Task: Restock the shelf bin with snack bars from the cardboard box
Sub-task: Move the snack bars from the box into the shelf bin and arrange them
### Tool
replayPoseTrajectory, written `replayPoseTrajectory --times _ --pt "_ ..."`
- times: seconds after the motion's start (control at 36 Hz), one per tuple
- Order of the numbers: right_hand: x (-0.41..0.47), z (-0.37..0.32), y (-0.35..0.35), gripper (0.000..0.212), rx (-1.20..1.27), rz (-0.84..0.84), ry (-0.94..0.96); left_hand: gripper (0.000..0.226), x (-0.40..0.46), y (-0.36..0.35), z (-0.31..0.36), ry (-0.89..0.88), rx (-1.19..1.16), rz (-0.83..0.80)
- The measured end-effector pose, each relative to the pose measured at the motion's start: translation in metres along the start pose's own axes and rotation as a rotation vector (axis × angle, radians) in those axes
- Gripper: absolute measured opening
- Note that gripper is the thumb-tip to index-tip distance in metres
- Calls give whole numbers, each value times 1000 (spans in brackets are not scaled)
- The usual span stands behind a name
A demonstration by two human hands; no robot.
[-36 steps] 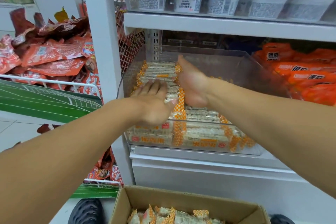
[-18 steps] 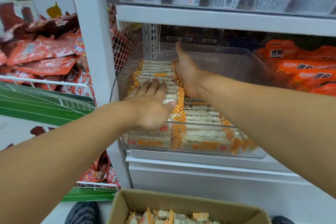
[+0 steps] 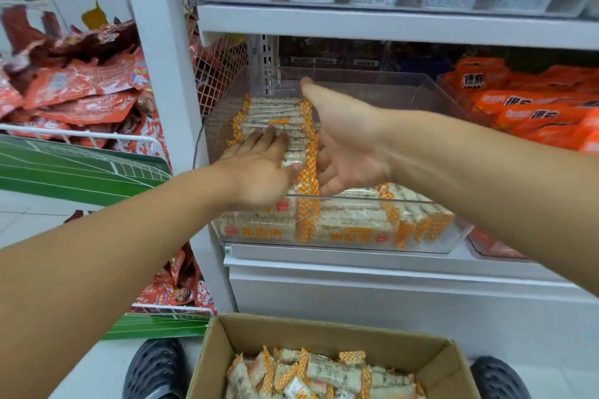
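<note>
Both hands, left point(image 3: 259, 168) and right point(image 3: 346, 142), flat and empty, tidy bars point(image 3: 275, 121) mid-frame; next, grab more from box point(image 3: 324, 332)

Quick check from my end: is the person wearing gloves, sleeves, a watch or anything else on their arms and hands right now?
No. Both forearms are bare as far up as the head view shows, with no sleeves in view. The left hand and the right hand have no gloves, and no rings, watch or wristband show on the sides that face the camera. Nothing marks either arm. Further down, two dark perforated shoes are worn.
</note>
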State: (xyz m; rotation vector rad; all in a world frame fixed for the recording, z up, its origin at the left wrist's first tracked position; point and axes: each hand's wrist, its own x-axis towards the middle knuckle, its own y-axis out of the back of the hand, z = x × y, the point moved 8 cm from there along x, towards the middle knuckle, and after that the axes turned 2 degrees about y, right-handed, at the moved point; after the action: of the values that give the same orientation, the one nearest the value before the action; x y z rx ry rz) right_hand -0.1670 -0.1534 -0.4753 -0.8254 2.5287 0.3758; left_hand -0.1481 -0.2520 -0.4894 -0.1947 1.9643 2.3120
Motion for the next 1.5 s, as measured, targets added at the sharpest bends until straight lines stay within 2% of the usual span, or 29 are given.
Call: replayPoseTrajectory --times 0.11,0.33,0.42,0.47,0.5,0.61,0.72,0.78,0.86,0.94,1.0,1.11,1.17,1.28,1.33,1.36,1.42,1.5 --pt "-26 3 -10 105 59 -134 -38 65 -2 1 0 -11 -11 6" --pt "-35 -2 -13 106 121 -195 -22 62 -5 3 4 -20 -18 22" --pt "-30 3 17 94 89 4 -33 62 -6 2 4 -23 -6 9" --pt "-25 -2 34 71 78 210 78 62 -6 1 3 -24 -6 -4" --pt "-22 -4 31 67 83 222 122 62 -6 0 3 -23 -5 -8" --pt "-9 -6 -11 83 82 18 149 63 -4 -1 3 0 -5 -13" --pt "-10 -4 -13 89 147 -67 112 62 -4 -1 3 0 -16 -16" --pt "-14 -5 -4 83 138 -24 118 62 -3 -1 3 -12 -21 -12" --pt "-27 -13 10 72 -200 184 132 62 -3 -1 3 -26 -27 3" --pt "-39 -11 5 84 -438 187 56 62 -3 0 3 -34 -32 15" --pt "-40 -10 1 85 -408 151 26 61 -3 1 3 -38 -26 22" --pt "-34 -5 -7 93 -198 54 -15 61 -2 1 3 -44 -16 37" --pt "-32 -4 -8 89 -148 33 -4 61 -1 0 3 -44 -14 31" --pt "-34 4 -3 84 -102 -47 -15 60 1 -1 3 -44 -18 25" --pt "-40 5 2 84 -157 -56 -8 60 1 0 4 -54 -30 33" --pt "-44 3 7 81 -236 -12 23 60 0 1 5 -61 -38 43" --pt "-50 -6 23 68 -416 206 178 58 -7 7 7 -94 -73 127" --pt "-78 -22 43 37 -580 700 677 40 -36 28 15 -153 -90 468"
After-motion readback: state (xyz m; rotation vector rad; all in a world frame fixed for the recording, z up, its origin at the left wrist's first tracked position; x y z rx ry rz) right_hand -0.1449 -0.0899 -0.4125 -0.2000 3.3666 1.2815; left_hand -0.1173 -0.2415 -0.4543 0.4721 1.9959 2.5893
